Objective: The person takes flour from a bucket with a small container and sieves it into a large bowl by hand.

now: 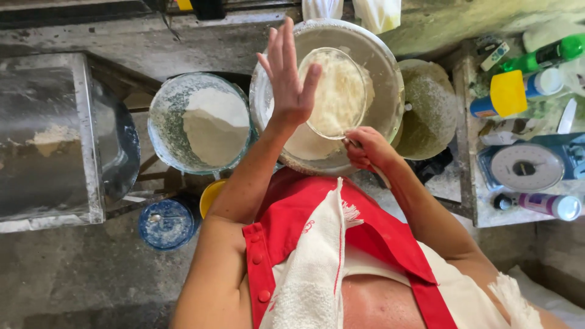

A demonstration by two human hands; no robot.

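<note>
— Rough concrete floor and a grimy metal bench lie under everything. How are the hands set?

— Left hand (288,79) is raised flat, fingers spread, palm against the rim of the round sieve (336,91) (holding nothing). Right hand (367,148) is closed round the sieve's handle, above the big pale basin (384,61).

— Packages?

— Right of the right hand: a yellow-capped blue bottle (506,94), a green bottle (548,55), a white tube (551,205) beside the kitchen scale (527,166).
</note>
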